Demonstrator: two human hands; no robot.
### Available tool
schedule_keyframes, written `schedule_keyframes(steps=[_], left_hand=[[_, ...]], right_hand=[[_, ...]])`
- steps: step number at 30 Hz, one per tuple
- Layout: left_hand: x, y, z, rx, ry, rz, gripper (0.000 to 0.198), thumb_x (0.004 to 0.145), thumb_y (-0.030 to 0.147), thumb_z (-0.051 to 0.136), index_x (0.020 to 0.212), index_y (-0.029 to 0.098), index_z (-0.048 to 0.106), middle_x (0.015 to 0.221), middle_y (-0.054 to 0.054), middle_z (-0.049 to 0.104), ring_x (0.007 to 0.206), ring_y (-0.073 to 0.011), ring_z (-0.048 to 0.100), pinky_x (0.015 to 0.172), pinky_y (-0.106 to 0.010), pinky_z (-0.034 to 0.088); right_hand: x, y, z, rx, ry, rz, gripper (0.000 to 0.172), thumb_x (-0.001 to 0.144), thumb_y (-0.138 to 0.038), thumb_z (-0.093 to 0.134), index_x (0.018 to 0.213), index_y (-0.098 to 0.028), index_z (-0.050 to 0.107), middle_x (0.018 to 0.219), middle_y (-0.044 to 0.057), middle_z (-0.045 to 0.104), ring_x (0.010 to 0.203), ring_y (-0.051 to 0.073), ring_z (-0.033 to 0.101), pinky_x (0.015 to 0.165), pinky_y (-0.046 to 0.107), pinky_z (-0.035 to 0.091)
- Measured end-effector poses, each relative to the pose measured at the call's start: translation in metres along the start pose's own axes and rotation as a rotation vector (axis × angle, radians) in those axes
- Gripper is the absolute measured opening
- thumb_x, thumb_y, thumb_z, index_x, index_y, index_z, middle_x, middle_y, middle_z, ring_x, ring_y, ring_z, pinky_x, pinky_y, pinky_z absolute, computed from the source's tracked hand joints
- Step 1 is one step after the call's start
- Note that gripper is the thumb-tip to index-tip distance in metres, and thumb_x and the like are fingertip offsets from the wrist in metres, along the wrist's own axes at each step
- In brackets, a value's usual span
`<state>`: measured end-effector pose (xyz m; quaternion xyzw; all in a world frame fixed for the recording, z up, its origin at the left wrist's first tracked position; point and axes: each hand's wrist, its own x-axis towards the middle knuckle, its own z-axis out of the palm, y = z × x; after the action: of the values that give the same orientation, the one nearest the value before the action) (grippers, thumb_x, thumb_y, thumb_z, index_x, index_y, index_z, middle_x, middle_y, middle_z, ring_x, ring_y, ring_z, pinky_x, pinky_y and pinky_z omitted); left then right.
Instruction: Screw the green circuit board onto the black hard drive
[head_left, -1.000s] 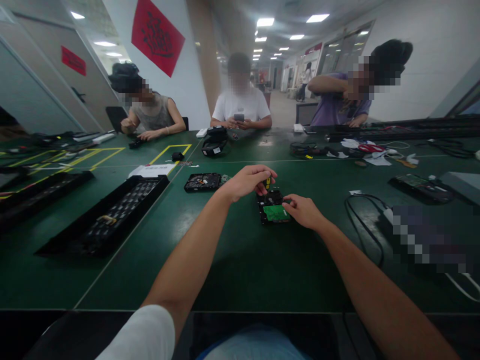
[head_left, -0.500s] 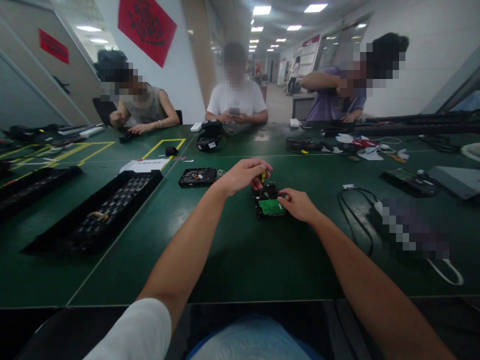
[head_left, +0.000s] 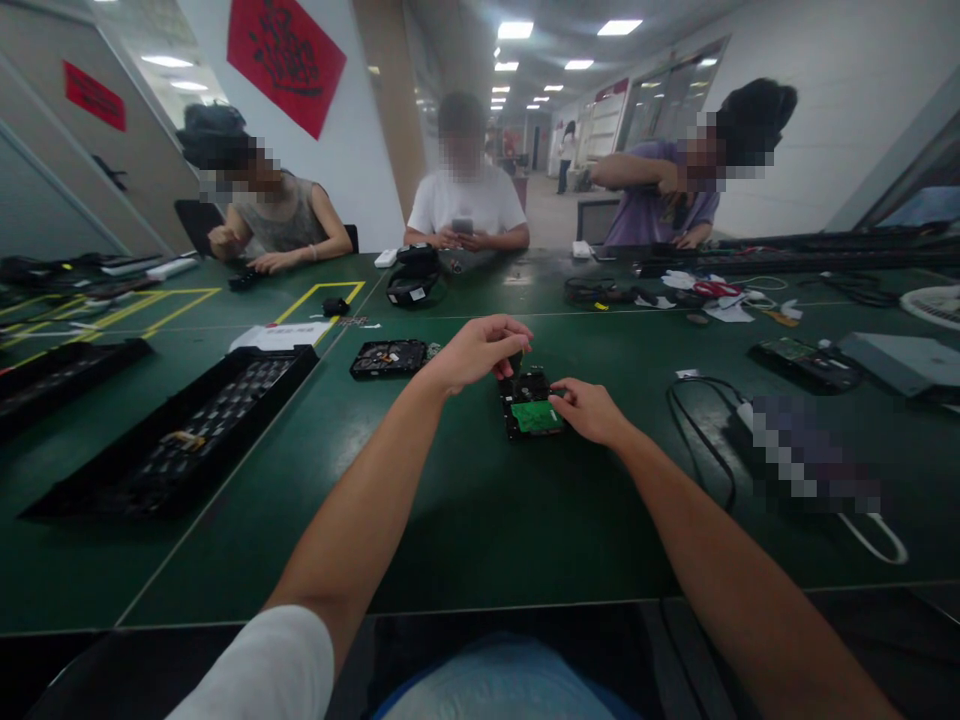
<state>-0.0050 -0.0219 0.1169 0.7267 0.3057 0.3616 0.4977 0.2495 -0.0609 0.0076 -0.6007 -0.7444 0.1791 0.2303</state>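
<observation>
Smooth green table (head_left: 480,520) carries a flat, rectangular black hard drive (head_left: 525,390), green circuit board (head_left: 536,417) upward, lying between both grips. Right grip (head_left: 589,410) narrowly pinches its edge. Left grip (head_left: 480,352) curls closed around a small dark tool (head_left: 515,362).

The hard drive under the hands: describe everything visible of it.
The hard drive is a small black rectangular case lying flat on the green table, a green circuit board facing up on its near half. The right hand touches its right edge; the left hand hovers curled above its far end.
</observation>
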Motion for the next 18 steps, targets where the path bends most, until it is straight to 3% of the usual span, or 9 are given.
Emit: schedule_keyframes(steps=[6, 13, 18], left_hand=[[-0.002, 0.000, -0.005, 0.019, -0.014, 0.019, 0.018, 0.097, 0.029, 0.064, 0.100, 0.014, 0.075, 0.106, -0.008, 0.075, 0.053, -0.0040, 0.059, 0.048, -0.017, 0.046], [-0.002, 0.000, -0.009, -0.159, -0.065, -0.072, 0.026, 0.095, 0.033, 0.068, 0.112, 0.015, 0.075, 0.115, -0.011, 0.073, 0.066, -0.0099, 0.069, 0.061, -0.023, 0.058], [-0.002, 0.000, -0.012, -0.028, 0.018, -0.048, 0.022, 0.092, 0.032, 0.072, 0.104, 0.013, 0.074, 0.092, -0.006, 0.072, 0.062, -0.0094, 0.066, 0.057, -0.021, 0.055]], right_hand=[[-0.001, 0.000, -0.001, -0.017, 0.012, -0.028, 0.032, 0.101, -0.036, 0.059, 0.125, -0.018, 0.070, 0.083, 0.003, 0.076, 0.071, 0.016, 0.066, 0.066, 0.028, 0.042], [0.001, 0.000, -0.003, -0.014, 0.051, -0.052, 0.029, 0.100, -0.037, 0.059, 0.120, -0.021, 0.073, 0.088, 0.003, 0.077, 0.075, 0.017, 0.068, 0.069, 0.028, 0.044], [-0.001, -0.002, -0.005, -0.024, 0.111, -0.082, 0.023, 0.099, -0.035, 0.060, 0.105, -0.022, 0.077, 0.089, 0.003, 0.076, 0.076, 0.017, 0.065, 0.070, 0.029, 0.044]])
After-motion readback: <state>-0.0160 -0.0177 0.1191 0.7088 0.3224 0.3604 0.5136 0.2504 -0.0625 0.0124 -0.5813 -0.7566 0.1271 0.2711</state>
